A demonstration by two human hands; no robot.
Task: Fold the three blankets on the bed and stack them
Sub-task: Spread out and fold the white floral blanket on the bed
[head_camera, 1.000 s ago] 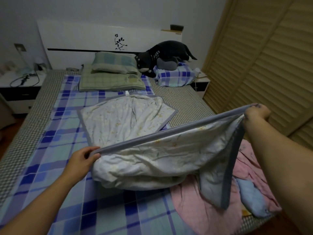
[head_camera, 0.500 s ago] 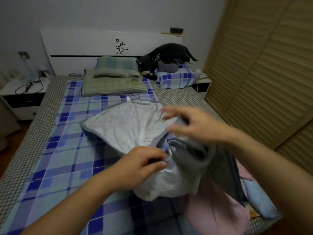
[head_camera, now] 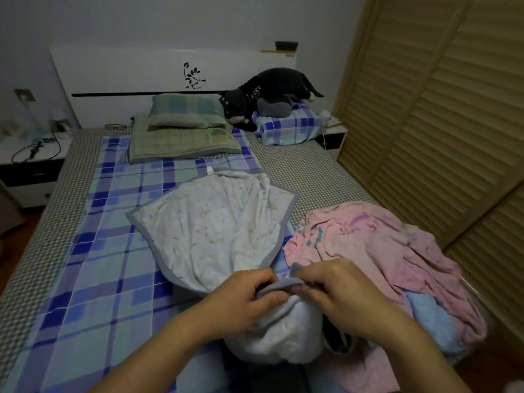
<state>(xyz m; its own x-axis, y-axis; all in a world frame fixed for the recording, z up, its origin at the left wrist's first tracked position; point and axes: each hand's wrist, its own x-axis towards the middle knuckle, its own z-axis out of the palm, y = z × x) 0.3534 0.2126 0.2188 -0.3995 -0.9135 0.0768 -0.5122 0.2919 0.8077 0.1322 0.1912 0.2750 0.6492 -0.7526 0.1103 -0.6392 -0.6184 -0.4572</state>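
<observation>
A second ago the person's arms were spread wide, stretching the grey-bound edge of the white blanket (head_camera: pixel 218 231) taut across the bed; now the left hand (head_camera: pixel 243 302) and the right hand (head_camera: pixel 344 296) have come together in front of the body. Both pinch the grey trim, thumbs on top, with the two gripped corners touching or nearly so between them. That looks like the blanket being doubled end to end, so the first fold is under way but not laid flat. None of the three blankets is folded or stacked yet.

The white blanket is a thin quilted piece with a faint yellowish floral print and a grey binding all round. Its far half lies rumpled on the blue plaid sheet (head_camera: pixel 93 268), while the near half hangs bunched in a soft bulge below the hands. Just to its right, the pink blanket (head_camera: pixel 377 245) sits in a crumpled heap of fleecy-looking cloth. A light blue blanket (head_camera: pixel 431 316) pokes out from under its near edge. Both are loose and limp, and wait near the bed's right edge.
</observation>
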